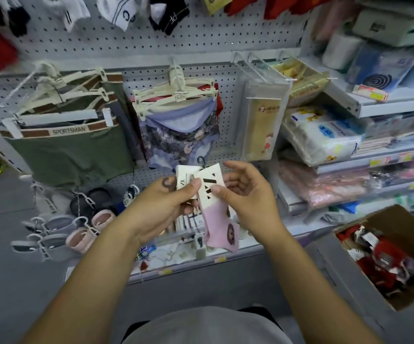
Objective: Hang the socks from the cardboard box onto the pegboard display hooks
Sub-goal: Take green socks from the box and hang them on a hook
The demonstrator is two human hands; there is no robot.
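Grey shirt (206,326) fills the bottom edge, and both forearms reach out from it toward the shelving. Left hand (166,202) grips a small bundle of socks (217,224) by their card labels, thumb curled over the front. A pink pair faces out, with a small black hook (201,160) sticking up above the cards. Right hand (249,192) lays its thumb on the front card, fingers loosely curved behind; whether they pinch it I cannot tell. Cardboard box (404,214) sits low on the right with more socks inside, mostly red. Pegboard (116,45) rises ahead, crowded with hanging goods. One pair looks about to be separated from the bundle — next it needs a free peg, and the black hook slipped over it.
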